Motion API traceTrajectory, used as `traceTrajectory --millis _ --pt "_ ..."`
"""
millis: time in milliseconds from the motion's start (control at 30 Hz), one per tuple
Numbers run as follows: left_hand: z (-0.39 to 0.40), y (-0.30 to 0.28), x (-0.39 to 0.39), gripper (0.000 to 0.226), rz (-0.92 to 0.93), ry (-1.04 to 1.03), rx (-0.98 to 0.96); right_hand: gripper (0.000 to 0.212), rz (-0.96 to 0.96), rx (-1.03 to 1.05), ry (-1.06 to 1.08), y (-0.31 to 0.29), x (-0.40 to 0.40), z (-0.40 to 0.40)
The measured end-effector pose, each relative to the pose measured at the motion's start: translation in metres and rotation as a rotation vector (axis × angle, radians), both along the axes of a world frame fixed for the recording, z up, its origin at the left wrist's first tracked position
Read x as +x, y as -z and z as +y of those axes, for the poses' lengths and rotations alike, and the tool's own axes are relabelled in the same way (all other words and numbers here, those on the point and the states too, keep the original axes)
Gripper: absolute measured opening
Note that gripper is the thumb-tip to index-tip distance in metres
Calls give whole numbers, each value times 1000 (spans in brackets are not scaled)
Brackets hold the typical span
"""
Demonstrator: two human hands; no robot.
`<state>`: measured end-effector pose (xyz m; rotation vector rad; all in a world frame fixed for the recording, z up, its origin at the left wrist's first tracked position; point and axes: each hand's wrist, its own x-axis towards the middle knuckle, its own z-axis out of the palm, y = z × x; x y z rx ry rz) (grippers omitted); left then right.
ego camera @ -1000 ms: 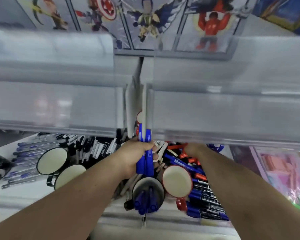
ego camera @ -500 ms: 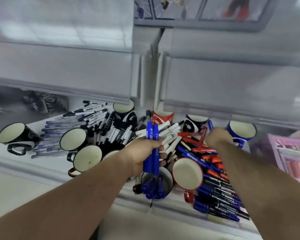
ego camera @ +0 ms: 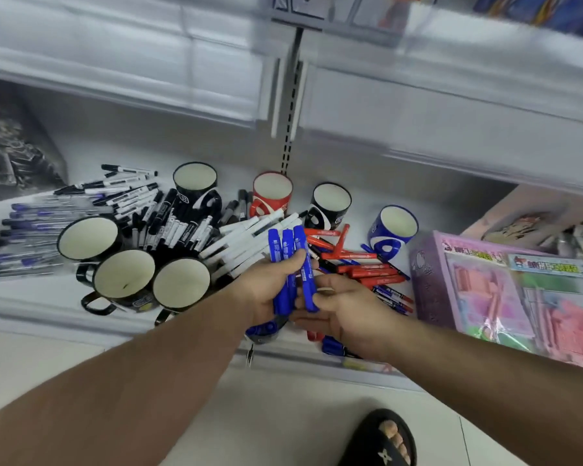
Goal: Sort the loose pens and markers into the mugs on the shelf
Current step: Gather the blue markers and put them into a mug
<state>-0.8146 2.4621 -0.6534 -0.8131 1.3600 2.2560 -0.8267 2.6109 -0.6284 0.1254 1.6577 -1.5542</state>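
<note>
Gathering step: left hand (ego camera: 266,290) curled round three blue markers (ego camera: 292,264), upright above the shelf's front edge (ego camera: 48,317). Right hand (ego camera: 344,311) beside, fingers loosely open, thumb touching one marker. Next, probably: lowering the bundle into the mug (ego camera: 266,331) just below, already holding blue ones.

A stationery or toy shop, at a display shelf.

We see white metal retail shelving (ego camera: 451,136) hung on a slotted upright (ego camera: 288,142), with many identical markers (ego camera: 179,227) and pens (ego camera: 31,227) heaped as stock among matching mugs (ego camera: 122,277). Beside them lies a boxed, pink-packaged toy set (ego camera: 505,290), with printed character pictures (ego camera: 323,8) above.
</note>
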Motion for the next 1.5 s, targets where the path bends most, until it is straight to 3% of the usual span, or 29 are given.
traceTrajectory --millis 100,200,267,333,400,500,700,800,933,1033,1100,1233,1500 --pt "-5 -5 5 30 37 53 -1 19 101 124 -183 1 2 -3" --pt "-13 -6 5 14 26 7 -35 7 603 443 -559 8 -28 12" --pt "-20 -8 6 7 3 -93 -32 12 805 687 -536 15 -65 26" --pt "-31 -7 6 10 -13 -174 -17 17 836 878 -529 34 -103 34" --pt "-41 -3 8 18 -35 -226 2 23 801 1004 -696 61 -126 29" --pt "-50 2 8 19 -50 -252 -9 20 751 1081 -876 98 -141 12" --pt "-61 10 7 25 -27 -250 -61 14 736 1177 -929 132 -156 -11" --pt "-68 14 6 24 -12 -274 -27 5 728 1155 -929 131 -164 -10" --pt "-72 13 3 26 21 -293 69 20 681 1027 -755 104 -172 0" --pt "-68 11 1 25 21 -257 69 21 441 630 -341 71 -162 5" --pt "-64 9 1 29 36 -210 78 15 295 358 -210 43 -147 10" --pt "-57 5 2 33 42 -125 71 22 153 98 -239 -1 -115 18" --pt "-27 -10 1 26 115 -69 92 20 179 33 -225 -22 -68 11"
